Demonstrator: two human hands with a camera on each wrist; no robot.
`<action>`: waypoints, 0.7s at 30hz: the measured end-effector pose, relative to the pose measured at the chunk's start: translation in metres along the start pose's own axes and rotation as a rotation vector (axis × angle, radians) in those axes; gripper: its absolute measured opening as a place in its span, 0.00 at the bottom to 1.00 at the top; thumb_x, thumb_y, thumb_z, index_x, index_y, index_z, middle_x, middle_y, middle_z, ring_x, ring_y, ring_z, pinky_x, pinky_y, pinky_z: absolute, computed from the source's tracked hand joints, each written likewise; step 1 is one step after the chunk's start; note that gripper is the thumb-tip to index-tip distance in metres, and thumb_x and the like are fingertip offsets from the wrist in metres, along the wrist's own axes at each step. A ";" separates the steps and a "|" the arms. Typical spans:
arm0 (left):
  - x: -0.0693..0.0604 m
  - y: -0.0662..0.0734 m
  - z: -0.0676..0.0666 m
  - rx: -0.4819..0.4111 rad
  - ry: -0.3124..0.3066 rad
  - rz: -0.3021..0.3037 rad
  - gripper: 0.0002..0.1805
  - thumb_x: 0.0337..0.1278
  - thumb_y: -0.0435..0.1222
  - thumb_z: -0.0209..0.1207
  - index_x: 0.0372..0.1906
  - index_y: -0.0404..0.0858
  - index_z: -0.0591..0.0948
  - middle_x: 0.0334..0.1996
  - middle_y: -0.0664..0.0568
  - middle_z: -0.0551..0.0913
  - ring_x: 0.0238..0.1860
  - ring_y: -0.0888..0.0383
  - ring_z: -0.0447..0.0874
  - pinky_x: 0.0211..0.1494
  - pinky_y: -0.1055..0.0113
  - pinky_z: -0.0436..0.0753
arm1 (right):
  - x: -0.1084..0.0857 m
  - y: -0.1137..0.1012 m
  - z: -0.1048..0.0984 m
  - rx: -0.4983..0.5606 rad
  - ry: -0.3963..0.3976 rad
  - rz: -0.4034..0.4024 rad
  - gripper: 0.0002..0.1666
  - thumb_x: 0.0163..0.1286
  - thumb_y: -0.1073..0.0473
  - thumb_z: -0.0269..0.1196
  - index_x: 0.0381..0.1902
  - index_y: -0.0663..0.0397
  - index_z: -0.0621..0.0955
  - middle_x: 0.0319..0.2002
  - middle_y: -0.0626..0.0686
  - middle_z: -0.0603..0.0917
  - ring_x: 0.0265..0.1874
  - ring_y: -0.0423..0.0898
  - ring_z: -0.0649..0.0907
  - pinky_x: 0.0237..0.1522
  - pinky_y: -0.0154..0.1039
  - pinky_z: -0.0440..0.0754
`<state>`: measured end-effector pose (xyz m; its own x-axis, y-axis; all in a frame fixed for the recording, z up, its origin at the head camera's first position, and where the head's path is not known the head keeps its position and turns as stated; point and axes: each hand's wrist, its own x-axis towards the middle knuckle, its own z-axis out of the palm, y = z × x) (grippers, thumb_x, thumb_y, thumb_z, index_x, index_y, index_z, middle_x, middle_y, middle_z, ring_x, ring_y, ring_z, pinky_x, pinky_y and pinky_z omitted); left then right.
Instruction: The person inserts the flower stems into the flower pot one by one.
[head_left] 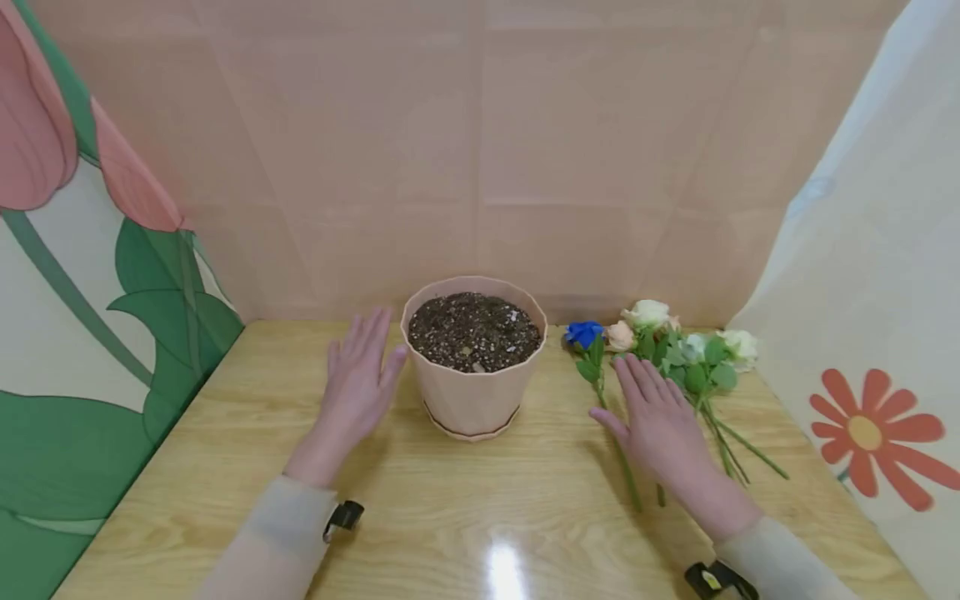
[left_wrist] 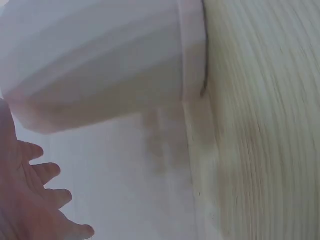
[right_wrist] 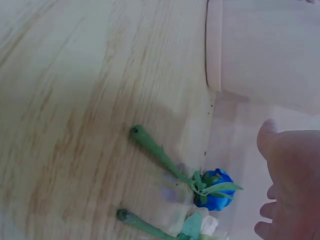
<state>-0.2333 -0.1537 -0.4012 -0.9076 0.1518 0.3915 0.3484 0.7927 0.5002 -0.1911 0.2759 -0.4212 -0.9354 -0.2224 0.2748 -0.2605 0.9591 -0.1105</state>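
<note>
A pale pink flowerpot [head_left: 474,404] on a saucer holds dark soil [head_left: 472,333] flecked with white. Just left of the pot is my left hand [head_left: 358,375], its fingers extended and holding nothing; the left wrist view shows the fingers beside the pot wall [left_wrist: 100,65]. My right hand [head_left: 660,421] hovers over the flower stems on the right, fingers straight and grasping nothing. Nearest its thumb lies a blue rose [head_left: 583,334] with a long green stem. Beyond the fingers lie a peach rose [head_left: 621,336] and white roses [head_left: 647,313], their leafy stems partly hidden by the hand.
The wooden table [head_left: 435,517] ends at a plain pinkish backdrop [head_left: 480,167]. A tulip-printed cloth [head_left: 172,308] borders the left side, and a white cloth with a red flower print [head_left: 865,433] hangs on the right. Each wrist wears a small black device [head_left: 345,515].
</note>
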 end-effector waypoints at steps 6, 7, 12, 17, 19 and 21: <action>0.009 0.010 0.006 -0.291 0.009 -0.046 0.38 0.91 0.60 0.32 0.93 0.48 0.49 0.90 0.48 0.48 0.90 0.43 0.42 0.89 0.38 0.41 | 0.004 0.006 0.004 0.028 -0.005 0.004 0.56 0.84 0.34 0.61 0.89 0.65 0.53 0.85 0.72 0.57 0.81 0.75 0.61 0.80 0.75 0.58; 0.011 0.011 0.007 -0.330 0.008 -0.062 0.38 0.91 0.60 0.31 0.93 0.50 0.49 0.90 0.48 0.48 0.89 0.43 0.43 0.89 0.39 0.43 | 0.004 0.007 0.004 0.028 0.001 0.001 0.56 0.84 0.35 0.61 0.89 0.66 0.53 0.85 0.72 0.57 0.81 0.75 0.61 0.79 0.75 0.59; 0.015 0.016 0.010 -0.462 -0.010 -0.137 0.40 0.88 0.65 0.29 0.93 0.56 0.46 0.91 0.51 0.46 0.89 0.43 0.45 0.89 0.41 0.47 | 0.006 0.011 0.006 0.026 0.013 -0.009 0.56 0.84 0.36 0.62 0.88 0.69 0.55 0.83 0.74 0.61 0.79 0.76 0.64 0.79 0.73 0.62; 0.019 0.020 0.014 -0.581 -0.021 -0.192 0.40 0.87 0.67 0.28 0.92 0.59 0.47 0.90 0.56 0.47 0.89 0.45 0.47 0.89 0.41 0.47 | 0.008 0.010 0.007 0.035 0.000 0.003 0.55 0.85 0.36 0.61 0.88 0.68 0.55 0.81 0.75 0.63 0.77 0.77 0.68 0.77 0.74 0.66; 0.021 0.022 0.017 -0.614 -0.016 -0.201 0.40 0.88 0.66 0.27 0.93 0.57 0.48 0.90 0.57 0.47 0.89 0.46 0.47 0.89 0.42 0.47 | 0.009 0.011 0.008 0.041 -0.007 0.012 0.55 0.85 0.36 0.61 0.88 0.67 0.54 0.81 0.75 0.64 0.76 0.78 0.69 0.75 0.75 0.67; 0.023 0.023 0.019 -0.638 -0.007 -0.206 0.39 0.89 0.64 0.27 0.93 0.55 0.49 0.90 0.56 0.48 0.89 0.48 0.46 0.90 0.44 0.47 | 0.009 0.011 0.010 0.047 -0.016 0.015 0.55 0.86 0.36 0.60 0.88 0.67 0.54 0.80 0.76 0.65 0.75 0.78 0.70 0.75 0.75 0.67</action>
<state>-0.2504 -0.1202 -0.3956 -0.9711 0.0405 0.2354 0.2365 0.3014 0.9237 -0.2050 0.2825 -0.4293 -0.9428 -0.2114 0.2576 -0.2572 0.9532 -0.1589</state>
